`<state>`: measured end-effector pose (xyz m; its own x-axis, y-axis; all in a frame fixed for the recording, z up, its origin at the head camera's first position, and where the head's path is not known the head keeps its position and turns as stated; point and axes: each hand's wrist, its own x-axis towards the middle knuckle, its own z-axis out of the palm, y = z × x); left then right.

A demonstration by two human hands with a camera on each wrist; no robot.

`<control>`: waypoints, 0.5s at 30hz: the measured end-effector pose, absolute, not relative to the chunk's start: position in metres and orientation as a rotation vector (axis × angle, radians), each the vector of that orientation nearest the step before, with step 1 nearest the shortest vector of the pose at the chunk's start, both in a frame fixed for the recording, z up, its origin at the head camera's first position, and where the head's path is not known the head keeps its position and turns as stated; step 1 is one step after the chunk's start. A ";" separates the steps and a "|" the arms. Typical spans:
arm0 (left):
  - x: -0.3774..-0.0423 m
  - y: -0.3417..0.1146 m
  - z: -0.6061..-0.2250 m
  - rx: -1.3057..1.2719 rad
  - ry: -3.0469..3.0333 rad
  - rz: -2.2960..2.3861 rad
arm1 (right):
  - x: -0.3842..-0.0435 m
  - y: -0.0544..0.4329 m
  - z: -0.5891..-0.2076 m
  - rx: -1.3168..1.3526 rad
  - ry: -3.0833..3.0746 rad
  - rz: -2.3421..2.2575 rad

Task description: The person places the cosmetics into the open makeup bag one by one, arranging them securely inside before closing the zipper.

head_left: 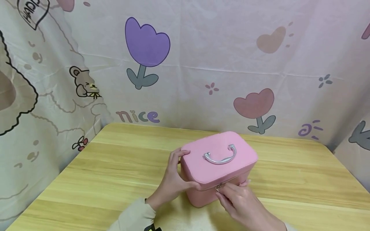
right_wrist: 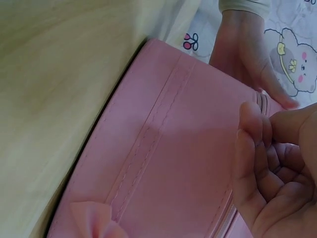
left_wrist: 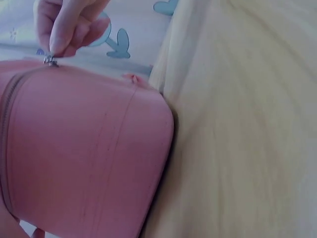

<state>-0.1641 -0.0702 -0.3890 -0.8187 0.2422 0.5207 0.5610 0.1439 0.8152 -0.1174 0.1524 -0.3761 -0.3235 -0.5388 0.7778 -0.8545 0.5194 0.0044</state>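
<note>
A pink vanity case (head_left: 199,166) with a silver carry handle (head_left: 222,161) on its lid sits upright, turned at an angle, on the wooden table. My left hand (head_left: 173,183) holds its left end, thumb along the lid's front edge and fingers over the far left corner. At the front seam, my right hand (head_left: 242,202) pinches the metal zipper pull (left_wrist: 50,61) between thumb and forefinger. The zipper (left_wrist: 7,119) runs round the side just under the lid. A pink bow (right_wrist: 94,220) decorates the case's front, low in the right wrist view.
Light wooden tabletop (head_left: 115,166) spreads around the case on every side. A printed cloth (head_left: 196,38) with flowers and bears hangs behind the table and down the left and right sides.
</note>
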 end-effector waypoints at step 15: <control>-0.147 -0.062 -0.382 -0.733 -2.273 -1.571 | -0.109 0.149 -0.377 1.191 -2.051 0.544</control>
<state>-0.1471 -0.0619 -0.3822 -0.8314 0.2464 0.4982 0.5531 0.2791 0.7850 -0.1087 0.1493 -0.3768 -0.3381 -0.5806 0.7407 -0.8713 0.4905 -0.0132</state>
